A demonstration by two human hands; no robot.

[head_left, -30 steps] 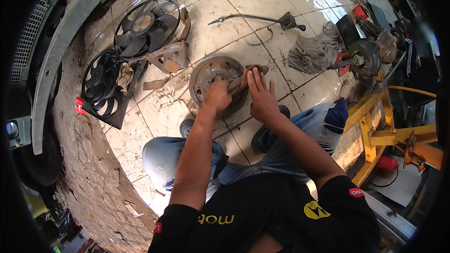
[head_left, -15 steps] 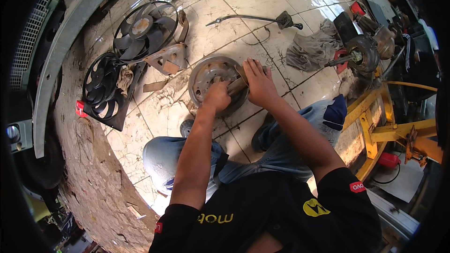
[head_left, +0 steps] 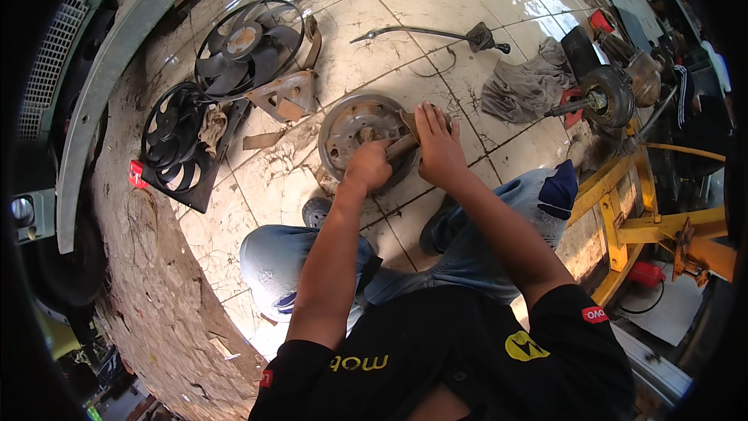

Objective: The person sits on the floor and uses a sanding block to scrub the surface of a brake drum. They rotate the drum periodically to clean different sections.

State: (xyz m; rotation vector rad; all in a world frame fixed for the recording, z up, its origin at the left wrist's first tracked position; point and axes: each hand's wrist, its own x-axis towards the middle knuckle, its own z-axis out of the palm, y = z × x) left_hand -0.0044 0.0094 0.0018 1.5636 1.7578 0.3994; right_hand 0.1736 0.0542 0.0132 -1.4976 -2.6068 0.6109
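One curved metal piece (head_left: 403, 145) lies mid-frame, its long axis slanting up-right over a dished wheel (head_left: 344, 132); left hand (head_left: 368, 166) wrapped round its lower end; right hand (head_left: 441, 150) flat, outstretched, against its upper end.

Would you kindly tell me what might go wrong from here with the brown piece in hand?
The left hand is bare, so if its grip slips on the brown piece, it might scrape against the round metal part. The right hand, also bare, lies against the piece and might get scratched by an edge. If dropped, the piece could chip the tiled floor.
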